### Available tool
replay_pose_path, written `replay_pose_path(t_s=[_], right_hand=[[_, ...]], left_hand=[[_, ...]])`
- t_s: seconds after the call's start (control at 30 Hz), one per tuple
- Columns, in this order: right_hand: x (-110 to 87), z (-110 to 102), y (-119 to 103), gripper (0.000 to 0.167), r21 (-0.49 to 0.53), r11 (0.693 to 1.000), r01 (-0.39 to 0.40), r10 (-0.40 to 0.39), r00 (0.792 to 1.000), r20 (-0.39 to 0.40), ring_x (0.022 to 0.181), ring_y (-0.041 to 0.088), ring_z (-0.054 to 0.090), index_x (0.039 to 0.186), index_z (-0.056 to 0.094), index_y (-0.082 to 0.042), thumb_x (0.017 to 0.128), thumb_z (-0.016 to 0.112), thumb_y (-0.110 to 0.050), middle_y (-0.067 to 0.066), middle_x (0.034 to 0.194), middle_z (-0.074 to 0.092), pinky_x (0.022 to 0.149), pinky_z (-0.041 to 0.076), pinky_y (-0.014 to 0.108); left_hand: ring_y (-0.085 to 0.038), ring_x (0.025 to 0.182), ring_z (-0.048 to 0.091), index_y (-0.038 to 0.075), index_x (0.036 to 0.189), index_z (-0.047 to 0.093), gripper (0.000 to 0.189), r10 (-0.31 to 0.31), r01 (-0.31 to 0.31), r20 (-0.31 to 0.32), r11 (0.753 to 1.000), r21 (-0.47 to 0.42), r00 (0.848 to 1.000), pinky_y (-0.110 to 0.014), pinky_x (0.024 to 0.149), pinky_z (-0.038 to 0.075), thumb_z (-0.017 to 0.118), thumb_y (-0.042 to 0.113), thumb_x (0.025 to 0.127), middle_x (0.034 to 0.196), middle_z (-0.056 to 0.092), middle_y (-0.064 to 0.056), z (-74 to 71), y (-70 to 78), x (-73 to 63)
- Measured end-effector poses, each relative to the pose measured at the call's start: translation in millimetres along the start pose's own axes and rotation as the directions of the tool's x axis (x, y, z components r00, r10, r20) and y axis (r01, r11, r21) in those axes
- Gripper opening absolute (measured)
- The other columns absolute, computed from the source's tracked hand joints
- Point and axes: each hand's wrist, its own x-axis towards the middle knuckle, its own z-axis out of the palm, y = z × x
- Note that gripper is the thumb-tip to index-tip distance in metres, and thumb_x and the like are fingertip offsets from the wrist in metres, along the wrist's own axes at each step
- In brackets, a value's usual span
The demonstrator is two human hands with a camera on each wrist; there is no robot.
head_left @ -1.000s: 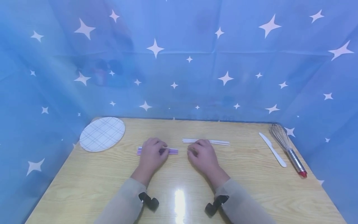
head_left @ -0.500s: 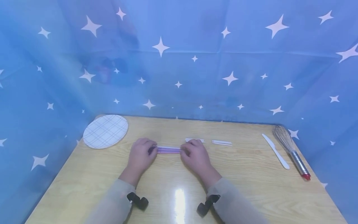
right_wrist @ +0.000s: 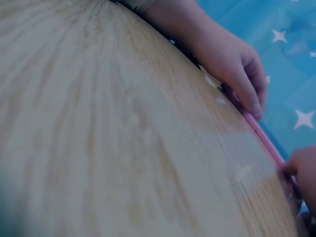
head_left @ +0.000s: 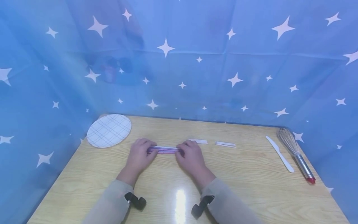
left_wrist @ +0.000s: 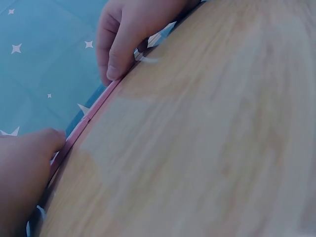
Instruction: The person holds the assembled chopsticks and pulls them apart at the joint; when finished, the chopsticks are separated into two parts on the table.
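a blue backdrop printed with white stars fills the background, standing behind and along both sides of a wood-grain table. two light sleeves reach in from the near edge, a black device at the left cuff and a matching one at the right. the left hand and the right hand face each other near the middle — each pinches one end of a purple bundle between thumb and curled fingers. at the far left corner lies a round white plate with crossing lines; on the right, a whisk with a red handle tip, and just beside it a white knife. the bundle runs crosswise between the hands, low at the tabletop, pink along its near side — whether it touches the wood is hard to tell. smallest are two sets of thin white pieces, one just beyond the right hand, the other farther right.
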Motion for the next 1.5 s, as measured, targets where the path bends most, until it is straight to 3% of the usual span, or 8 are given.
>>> replay_pose_path(t_s=[0.2,0.43,1.5], right_hand=[[-1.1,-2.0,1.5,0.024,0.009,0.998,-0.068,0.068,0.995,0.069,0.106,0.019,0.056,0.123,0.079,-0.020,0.104,0.070,-0.031,-0.003,0.114,0.067,0.094,0.050,0.039],[-0.3,-5.8,0.0,0.021,0.074,0.986,-0.148,0.140,0.984,0.107,0.109,0.019,0.055,0.122,0.080,-0.021,0.103,0.073,-0.027,-0.002,0.116,0.066,0.096,0.049,0.040],[2.1,-1.5,2.0,0.008,0.104,0.980,-0.169,0.158,0.982,0.102,0.107,0.020,0.054,0.105,0.080,-0.021,0.100,0.074,-0.022,-0.005,0.107,0.066,0.098,0.047,0.041]], left_hand=[[-0.027,0.106,0.062,0.014,0.110,0.080,0.023,0.010,-0.010,0.006,1.000,-0.003,1.000,-0.050,0.097,0.048,0.081,0.030,0.093,0.111,0.073,-0.002,0.8,2.5,0.8],[-0.026,0.106,0.062,0.015,0.109,0.080,0.022,-0.003,0.003,0.014,1.000,-0.009,1.000,-0.049,0.096,0.048,0.081,0.030,0.093,0.111,0.074,-0.001,0.5,4.4,0.4],[-0.025,0.103,0.062,0.017,0.108,0.081,0.022,-0.011,0.011,0.008,1.000,-0.013,1.000,-0.049,0.097,0.048,0.084,0.031,0.091,0.110,0.075,0.000,-0.5,4.6,-0.1]])
